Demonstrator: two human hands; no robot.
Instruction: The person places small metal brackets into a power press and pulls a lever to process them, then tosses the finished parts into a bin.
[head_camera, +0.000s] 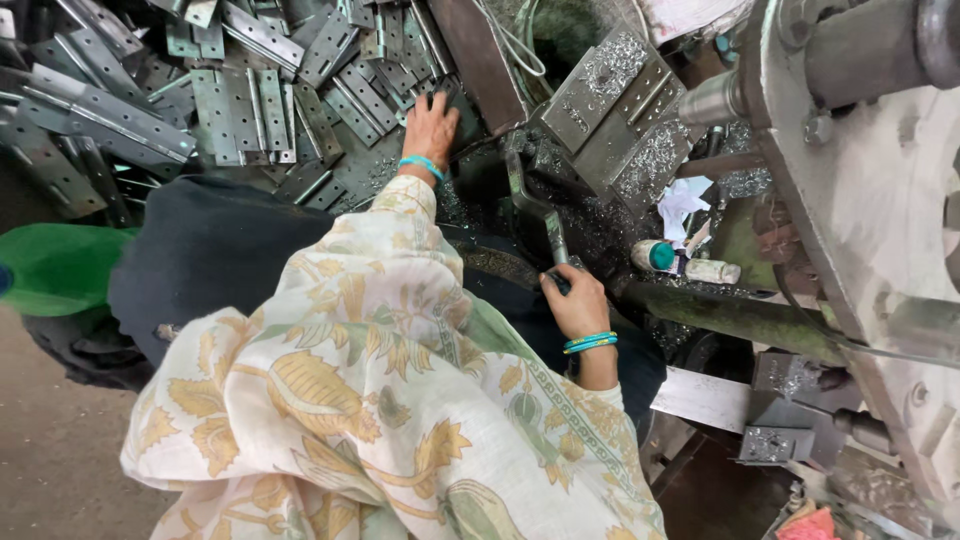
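The left hand (430, 125), fingers spread and slightly curled, rests on a heap of flat grey metal hinge plates (250, 105), touching the nearest ones. The right hand (575, 300) is closed tight around a dark bent steel lever handle (535, 210), which rises toward a shaving-covered metal clamp block (610, 110). A small green-capped bottle (680, 262) lies just right of the lever, beside the large grey machine housing (860, 200).
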